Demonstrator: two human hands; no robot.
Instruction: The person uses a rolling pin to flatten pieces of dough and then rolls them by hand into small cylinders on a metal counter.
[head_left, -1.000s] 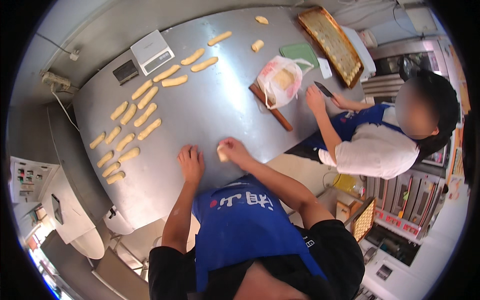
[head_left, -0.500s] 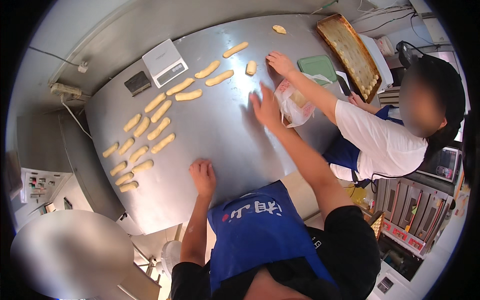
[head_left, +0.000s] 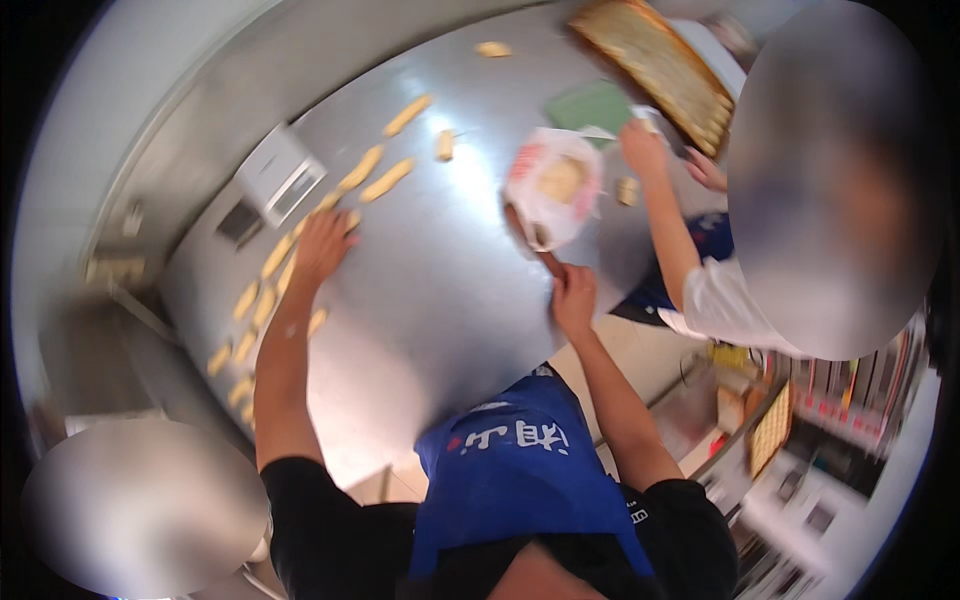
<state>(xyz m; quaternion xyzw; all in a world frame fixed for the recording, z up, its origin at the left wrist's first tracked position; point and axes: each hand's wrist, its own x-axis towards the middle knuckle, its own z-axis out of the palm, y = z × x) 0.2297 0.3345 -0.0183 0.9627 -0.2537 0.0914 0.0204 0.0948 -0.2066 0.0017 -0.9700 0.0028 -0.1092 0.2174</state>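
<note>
My left hand [head_left: 325, 243] reaches over the rows of pale dough rolls on the left of the steel table. Its fingers curl over a dough roll [head_left: 352, 220], which shows at the fingertips; motion blurs the grip. Near the table's front edge, my right hand [head_left: 573, 297] is closed around the end of a brown rolling pin [head_left: 549, 262]. The far part of the pin lies beside and partly behind a white plastic bag [head_left: 552, 190] with a pale lump inside. More dough rolls [head_left: 387, 180] lie beyond my left hand, and a short dough piece [head_left: 445, 146] sits further right.
On the right, a co-worker's hand [head_left: 643, 145] is near a green lid [head_left: 588, 106] and a small dough piece [head_left: 627, 190]. A baking tray [head_left: 655, 65] with small pieces lies at the far right. A white scale [head_left: 282, 175] and a dark box [head_left: 239, 223] stand at left.
My left hand has moved up and left onto the dough rolls. My right hand has drawn back and taken hold of the rolling pin. The co-worker's hand has moved right; the view has shifted.
</note>
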